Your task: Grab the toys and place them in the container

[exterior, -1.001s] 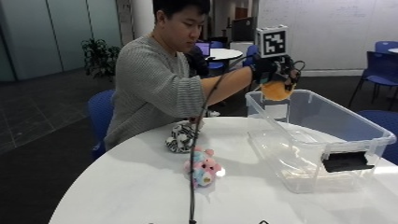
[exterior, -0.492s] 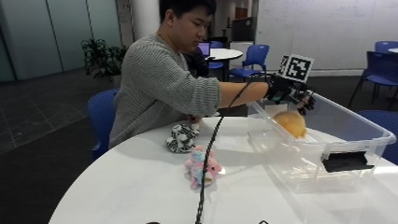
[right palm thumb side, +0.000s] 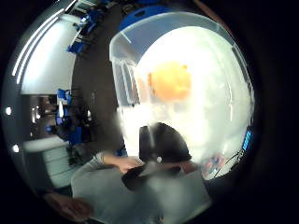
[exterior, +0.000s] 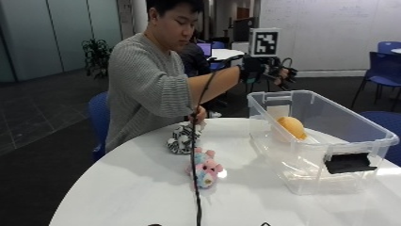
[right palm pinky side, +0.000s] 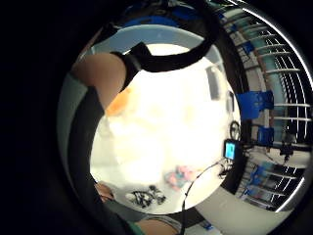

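Your grip [exterior: 270,74] hung spread and empty above the container [exterior: 370,129], orange toy [exterior: 292,127] dropped inside; pink toy [exterior: 204,167] and striped toy [exterior: 180,139] waited beside it on the desk [exterior: 125,188].

An office lounge: whiteboard [exterior: 325,28], blue chairs [exterior: 382,61], round tables [exterior: 222,54].

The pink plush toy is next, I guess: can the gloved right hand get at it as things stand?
Probably yes. The pink plush toy lies in the open on the table, nothing over it; the right hand is above the container, holding nothing.
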A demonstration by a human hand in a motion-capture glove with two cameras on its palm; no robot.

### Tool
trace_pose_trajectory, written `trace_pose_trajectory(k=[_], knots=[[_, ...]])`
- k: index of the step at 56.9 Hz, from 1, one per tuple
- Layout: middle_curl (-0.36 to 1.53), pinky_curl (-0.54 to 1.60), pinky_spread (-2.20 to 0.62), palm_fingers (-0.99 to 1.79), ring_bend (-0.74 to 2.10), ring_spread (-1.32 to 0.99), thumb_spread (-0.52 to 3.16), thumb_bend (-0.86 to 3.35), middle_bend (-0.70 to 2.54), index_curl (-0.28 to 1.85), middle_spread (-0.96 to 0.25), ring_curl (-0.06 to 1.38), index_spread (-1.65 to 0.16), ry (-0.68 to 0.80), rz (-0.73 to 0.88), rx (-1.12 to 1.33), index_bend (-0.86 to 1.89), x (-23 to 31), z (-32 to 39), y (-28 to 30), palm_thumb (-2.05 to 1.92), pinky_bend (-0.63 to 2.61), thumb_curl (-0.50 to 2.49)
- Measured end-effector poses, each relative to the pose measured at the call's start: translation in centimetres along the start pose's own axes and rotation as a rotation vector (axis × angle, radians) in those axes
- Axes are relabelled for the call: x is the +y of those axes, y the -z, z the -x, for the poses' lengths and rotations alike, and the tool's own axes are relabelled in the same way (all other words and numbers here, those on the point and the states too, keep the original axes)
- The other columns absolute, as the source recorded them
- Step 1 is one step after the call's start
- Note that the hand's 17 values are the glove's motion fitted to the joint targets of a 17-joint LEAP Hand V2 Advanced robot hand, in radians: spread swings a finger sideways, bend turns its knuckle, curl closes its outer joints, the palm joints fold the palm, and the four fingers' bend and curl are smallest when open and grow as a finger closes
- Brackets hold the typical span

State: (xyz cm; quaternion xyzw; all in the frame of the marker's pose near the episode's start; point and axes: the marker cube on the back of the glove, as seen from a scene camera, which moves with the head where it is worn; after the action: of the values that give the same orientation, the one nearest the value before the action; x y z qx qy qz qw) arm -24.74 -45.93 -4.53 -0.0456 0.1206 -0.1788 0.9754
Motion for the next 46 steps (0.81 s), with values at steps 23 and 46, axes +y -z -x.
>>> trace_pose_trajectory(k=[23, 46], knots=[[0.31, 0.33, 0.0, -0.06, 0.45, -0.16, 1.3, -0.01, 0.15, 0.33, -0.17, 0.38, -0.38, -0.167, -0.024, -0.1, 0.17, 23.0, -20.5, -5.1, 0.07, 1.19, 0.36], [0.28, 0.32, 0.0, -0.11, 0.39, -0.15, 1.32, 0.0, 0.14, 0.35, -0.18, 0.36, -0.38, -0.049, 0.329, -0.115, 0.17, 20.3, -17.6, -19.9, 0.14, 1.16, 0.35]])
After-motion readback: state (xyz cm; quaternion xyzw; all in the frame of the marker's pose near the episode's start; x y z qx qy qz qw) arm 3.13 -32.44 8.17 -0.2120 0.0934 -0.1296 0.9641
